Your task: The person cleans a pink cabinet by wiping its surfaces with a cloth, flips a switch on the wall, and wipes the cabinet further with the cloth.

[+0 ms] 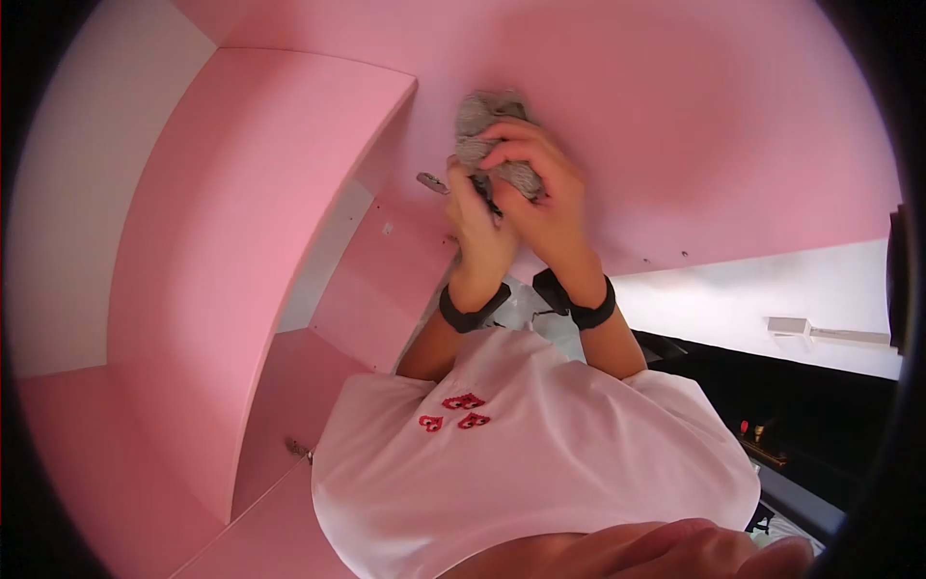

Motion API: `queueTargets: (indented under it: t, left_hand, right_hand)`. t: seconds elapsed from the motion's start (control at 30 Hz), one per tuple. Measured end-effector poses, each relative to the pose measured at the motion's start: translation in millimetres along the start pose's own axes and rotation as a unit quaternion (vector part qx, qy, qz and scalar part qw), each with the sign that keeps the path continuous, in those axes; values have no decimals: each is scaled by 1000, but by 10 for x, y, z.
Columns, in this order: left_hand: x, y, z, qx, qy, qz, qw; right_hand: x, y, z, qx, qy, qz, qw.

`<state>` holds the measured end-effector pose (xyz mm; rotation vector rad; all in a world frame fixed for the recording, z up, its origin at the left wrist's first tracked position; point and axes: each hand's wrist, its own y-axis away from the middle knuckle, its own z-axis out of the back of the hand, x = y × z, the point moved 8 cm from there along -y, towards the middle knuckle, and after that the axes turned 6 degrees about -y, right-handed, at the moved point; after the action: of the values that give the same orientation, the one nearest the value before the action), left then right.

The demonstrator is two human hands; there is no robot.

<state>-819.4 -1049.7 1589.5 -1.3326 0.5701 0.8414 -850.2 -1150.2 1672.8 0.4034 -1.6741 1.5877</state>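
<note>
A bundle of grey knitted cloth [492, 116] is held up in front of a pink panel, near the top middle. My right hand [550, 183] curls its fingers over the cloth from the right. Close against it, my left hand [477, 227] grips the lower left part of the bundle, its fingers partly hidden. A small dark piece shows between the two hands. Just left of my left hand is a small grey oval piece [431, 182]; whether it is joined to the cloth is unclear. Both wrists carry black bands.
Pink panels [231, 222] form a cabinet or shelf at the left, with a curved edge close by. A broad pink surface [714, 145] spans the top right. Lower right are a white wall fitting [789, 326] and a black surface [772, 386] with small items.
</note>
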Motion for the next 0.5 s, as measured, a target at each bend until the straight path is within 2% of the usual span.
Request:
queueTargets:
  t: [0.13,0.2,0.27,0.37,0.4,0.47,0.5]
  left_hand:
    - [-449,295,-437,21,78,-22,996]
    - [-961,406,-645,66,89,-97,989]
    - [-1198,590,-869,73,106,-109,986]
    - [-1502,856,-1171,152,136,-91,975]
    - [-1589,928,-1190,150,136,-93,975]
    - [-1683,1094,-1286,224,148,-47,962]
    - [-1750,1143,-1249,221,145,-45,963]
  right_hand:
    - [409,332,603,-55,62,36,996]
    - [712,486,975,-88,132,68,985]
    - [886,675,1311,-110,132,67,983]
    - [1080,945,1709,-149,148,62,976]
    - [1109,1049,1826,-164,162,50,972]
    - [1167,1263,1949,-161,165,36,972]
    - [1170,1404,2071,-211,146,11,966]
